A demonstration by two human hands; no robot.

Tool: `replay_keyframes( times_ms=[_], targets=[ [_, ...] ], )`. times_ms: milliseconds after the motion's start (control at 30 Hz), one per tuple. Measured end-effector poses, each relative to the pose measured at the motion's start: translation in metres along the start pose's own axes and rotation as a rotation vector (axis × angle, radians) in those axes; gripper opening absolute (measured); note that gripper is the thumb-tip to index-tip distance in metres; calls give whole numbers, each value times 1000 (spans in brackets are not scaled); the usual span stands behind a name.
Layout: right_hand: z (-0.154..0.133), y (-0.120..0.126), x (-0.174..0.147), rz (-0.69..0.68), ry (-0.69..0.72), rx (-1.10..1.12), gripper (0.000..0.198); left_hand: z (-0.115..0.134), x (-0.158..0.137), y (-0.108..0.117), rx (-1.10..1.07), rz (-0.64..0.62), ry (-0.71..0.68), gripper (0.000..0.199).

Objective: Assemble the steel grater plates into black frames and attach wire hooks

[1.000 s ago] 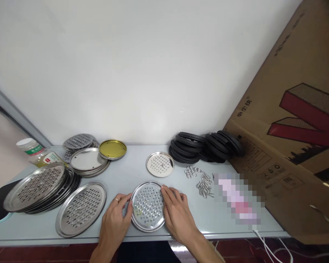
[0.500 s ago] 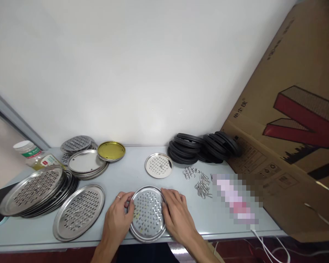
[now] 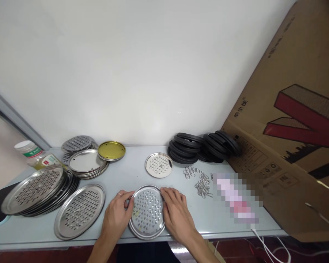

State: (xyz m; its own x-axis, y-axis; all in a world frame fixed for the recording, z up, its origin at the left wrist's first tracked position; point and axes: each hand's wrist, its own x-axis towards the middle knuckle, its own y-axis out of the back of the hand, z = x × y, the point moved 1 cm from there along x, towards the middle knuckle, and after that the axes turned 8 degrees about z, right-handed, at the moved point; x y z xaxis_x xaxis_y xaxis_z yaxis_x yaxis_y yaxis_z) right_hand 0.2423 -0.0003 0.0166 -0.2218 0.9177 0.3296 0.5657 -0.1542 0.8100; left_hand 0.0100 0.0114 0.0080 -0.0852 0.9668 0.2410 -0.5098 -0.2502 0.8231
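A round metal grater plate (image 3: 148,212) with rows of raised holes lies at the table's front edge, a yellow tint showing at its left. My left hand (image 3: 117,213), with a ring on one finger, grips the plate's left rim between thumb and fingers. On the opposite rim my right hand (image 3: 178,213) is closed the same way. Another disc edge seems to show under the plate, though I cannot tell for sure. Left of my left hand rests a larger grater plate (image 3: 80,212). A smaller shiny grater disc (image 3: 159,165) lies behind the held one.
Stacked grater plates (image 3: 34,190), plain metal discs (image 3: 86,160), a gold disc (image 3: 111,150) and a plastic jar (image 3: 37,155) stand left. Black rings (image 3: 183,148), small metal rings (image 3: 190,172), metal hooks (image 3: 203,185) and a blurred item (image 3: 235,201) lie right, beside a cardboard box (image 3: 290,128).
The held grater plate has shifted very slightly, with both hands still on its rim. Everything else on the table stays in place; the view has moved a little.
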Motion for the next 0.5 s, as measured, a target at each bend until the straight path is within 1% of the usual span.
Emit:
replay_keyframes(
  times_ms=[167, 333, 433, 500],
  targets=[
    [0, -2, -2, 10, 7, -48, 56, 0, -2, -2, 22, 32, -18, 36],
    [1, -3, -2, 0, 11, -65, 57, -1, -2, -2, 40, 23, -21, 34],
    [1, -3, -1, 3, 12, -55, 56, 0, -2, -1, 36, 23, -7, 30],
    [2, -2, 0, 9, -1, -19, 53, 1, -2, 0, 28, 31, 1, 28]
  ],
)
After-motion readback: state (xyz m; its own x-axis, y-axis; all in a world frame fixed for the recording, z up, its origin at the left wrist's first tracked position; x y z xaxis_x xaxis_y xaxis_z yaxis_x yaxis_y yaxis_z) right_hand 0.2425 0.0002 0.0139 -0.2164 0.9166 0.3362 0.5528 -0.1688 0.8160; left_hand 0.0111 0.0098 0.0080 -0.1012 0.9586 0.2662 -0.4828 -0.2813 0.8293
